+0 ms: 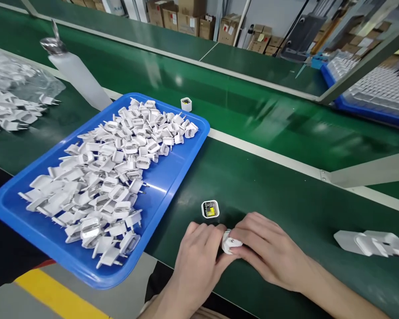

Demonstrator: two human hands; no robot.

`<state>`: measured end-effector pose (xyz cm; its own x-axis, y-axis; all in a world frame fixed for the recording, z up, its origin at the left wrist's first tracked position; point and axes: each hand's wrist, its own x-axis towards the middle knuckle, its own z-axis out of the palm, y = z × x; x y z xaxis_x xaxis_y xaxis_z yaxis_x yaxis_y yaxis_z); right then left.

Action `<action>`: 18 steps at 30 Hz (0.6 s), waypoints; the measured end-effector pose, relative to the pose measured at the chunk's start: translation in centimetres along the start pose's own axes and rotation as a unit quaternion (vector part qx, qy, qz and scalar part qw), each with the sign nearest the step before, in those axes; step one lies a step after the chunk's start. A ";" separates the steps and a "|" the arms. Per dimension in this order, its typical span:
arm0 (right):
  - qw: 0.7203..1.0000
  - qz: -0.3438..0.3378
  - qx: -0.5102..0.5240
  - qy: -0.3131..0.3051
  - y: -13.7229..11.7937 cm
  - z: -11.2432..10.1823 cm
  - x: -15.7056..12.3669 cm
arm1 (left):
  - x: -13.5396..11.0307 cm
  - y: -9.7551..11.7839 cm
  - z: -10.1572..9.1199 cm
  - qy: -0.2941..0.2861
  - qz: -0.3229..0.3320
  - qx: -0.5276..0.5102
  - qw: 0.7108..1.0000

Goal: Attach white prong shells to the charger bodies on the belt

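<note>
Over the green workbench, my left hand (197, 252) and my right hand (269, 248) both grip a small white charger plug (230, 243), fingers closed around its sides. Part of it is hidden behind my fingertips. Just beyond my hands stands an open white charger housing (210, 209), with black and yellow parts visible inside. To the left, a blue tray (161, 192) is heaped with white plug covers (103, 181) that have metal pins. At the right, a row of white chargers (369, 243) lies on the bench.
Behind the tray are a white squeeze bottle (81, 77) and another open housing (186, 104). A clear plastic bag (29, 73) of plug covers lies far left. A metal frame bar (259, 153) crosses the bench; beyond it is a blue tray (349, 106) of white parts.
</note>
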<state>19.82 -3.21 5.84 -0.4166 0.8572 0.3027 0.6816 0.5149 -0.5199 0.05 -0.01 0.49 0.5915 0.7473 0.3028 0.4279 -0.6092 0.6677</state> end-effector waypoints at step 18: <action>0.981 0.012 -0.190 0.041 -2.3 2.3 -0.3 | 0.1 0.3 -0.1 0.014 0.015 0.004 1.000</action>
<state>17.02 -4.70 5.11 -0.3587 0.8586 0.3663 0.8721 0.4482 -0.1964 0.16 -0.02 0.78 0.5847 0.7360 0.3413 0.4159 -0.6332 0.6528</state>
